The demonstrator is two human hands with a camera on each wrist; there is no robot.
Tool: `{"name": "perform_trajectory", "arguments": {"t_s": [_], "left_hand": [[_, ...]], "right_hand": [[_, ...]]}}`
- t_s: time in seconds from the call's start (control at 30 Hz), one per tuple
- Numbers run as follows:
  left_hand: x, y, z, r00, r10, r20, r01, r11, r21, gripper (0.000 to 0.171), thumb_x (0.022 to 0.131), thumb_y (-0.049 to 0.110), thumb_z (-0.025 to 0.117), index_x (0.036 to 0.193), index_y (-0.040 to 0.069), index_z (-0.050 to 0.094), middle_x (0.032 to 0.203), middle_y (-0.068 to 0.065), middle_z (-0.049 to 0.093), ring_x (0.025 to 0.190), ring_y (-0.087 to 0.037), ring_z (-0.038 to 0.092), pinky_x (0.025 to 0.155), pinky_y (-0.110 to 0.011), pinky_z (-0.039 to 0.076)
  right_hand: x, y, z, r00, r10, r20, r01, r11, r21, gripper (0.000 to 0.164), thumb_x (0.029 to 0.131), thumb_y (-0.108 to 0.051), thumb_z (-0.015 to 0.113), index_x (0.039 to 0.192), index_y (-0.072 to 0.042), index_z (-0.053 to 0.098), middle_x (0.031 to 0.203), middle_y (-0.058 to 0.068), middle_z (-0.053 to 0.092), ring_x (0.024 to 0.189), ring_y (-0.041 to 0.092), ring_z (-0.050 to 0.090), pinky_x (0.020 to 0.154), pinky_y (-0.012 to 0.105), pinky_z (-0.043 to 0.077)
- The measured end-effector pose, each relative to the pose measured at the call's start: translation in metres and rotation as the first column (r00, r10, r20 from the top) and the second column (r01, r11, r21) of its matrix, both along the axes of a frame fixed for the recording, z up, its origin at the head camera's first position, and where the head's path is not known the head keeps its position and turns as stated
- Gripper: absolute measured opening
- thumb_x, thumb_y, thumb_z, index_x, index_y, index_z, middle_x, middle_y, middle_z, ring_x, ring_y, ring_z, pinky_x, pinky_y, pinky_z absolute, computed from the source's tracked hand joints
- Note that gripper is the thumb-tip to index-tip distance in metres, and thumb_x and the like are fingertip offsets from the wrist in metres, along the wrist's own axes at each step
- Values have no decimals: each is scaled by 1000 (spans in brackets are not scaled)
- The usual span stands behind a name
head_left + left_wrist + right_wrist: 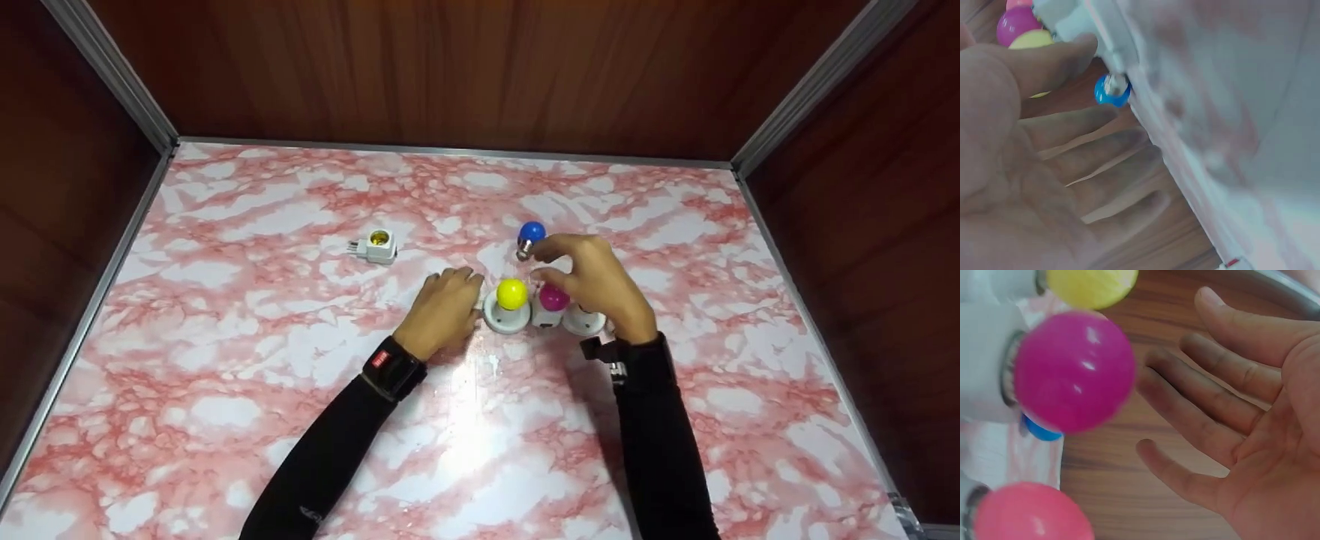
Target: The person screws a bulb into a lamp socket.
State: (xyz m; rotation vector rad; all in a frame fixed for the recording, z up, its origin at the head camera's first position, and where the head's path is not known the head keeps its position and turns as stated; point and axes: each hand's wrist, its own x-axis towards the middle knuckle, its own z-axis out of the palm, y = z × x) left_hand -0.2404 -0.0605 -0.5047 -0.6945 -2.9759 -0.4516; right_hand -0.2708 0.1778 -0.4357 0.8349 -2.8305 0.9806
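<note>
A yellow bulb (pixel 512 294) stands upright in a round white holder (pixel 507 322). Beside it a magenta bulb (pixel 554 297) sits in a squarish white holder (pixel 546 318). A pink bulb (pixel 1033 514) shows in the right wrist view; in the head view my right hand hides it above another round holder (pixel 583 322). My left hand (pixel 444 311) is just left of the yellow bulb's holder, fingers extended, gripping nothing. Over the magenta bulb, my right hand (pixel 600 281) hovers with fingers spread and holds nothing. A blue bulb (pixel 532 232) lies beyond its fingertips, metal base toward me.
A white plug-in bulb socket (pixel 381 249) lies farther left, prongs pointing left. The red-and-white marbled table (pixel 225 412) is bordered by a metal edge. Dark wooden panels (pixel 450 75) rise at the back and both sides.
</note>
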Motion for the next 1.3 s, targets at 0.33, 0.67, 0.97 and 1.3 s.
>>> {"name": "perform_trajectory", "arguments": {"t_s": [0.33,0.67,0.97,1.3], "left_hand": [[-31,-51,25,976,141,-167,-115,982,152,51,79,9,78,126,5,61,129,-14,63,117,-34,59,98,-47,54],[-47,-110,24,950,292,109,-305,941,145,73,74,1,73,142,4,48,142,-22,51,128,-44,48,101,-62,48],[-65,-114,8,939,266,220,-301,942,145,61,81,-9,64,138,6,51,135,-21,53,123,-43,54,101,-56,52],[-71,-119,-4,955,263,137,-286,939,192,53,79,-10,70,128,6,58,125,-19,59,114,-40,61,97,-49,57]], "right_hand": [[-28,-5,39,995,-86,-48,92,987,134,28,87,-21,75,112,-8,73,107,11,77,97,26,73,90,44,59],[-95,-39,37,980,-27,195,-91,815,572,43,85,-24,74,126,-11,67,120,16,71,111,32,66,100,49,53],[-127,-44,11,949,-85,303,-155,713,684,45,86,-13,67,131,-13,64,133,15,66,117,32,60,106,50,50],[-127,-46,-5,959,-75,272,-138,715,686,38,90,-5,63,126,-14,67,129,12,67,113,30,57,103,48,52]]}}
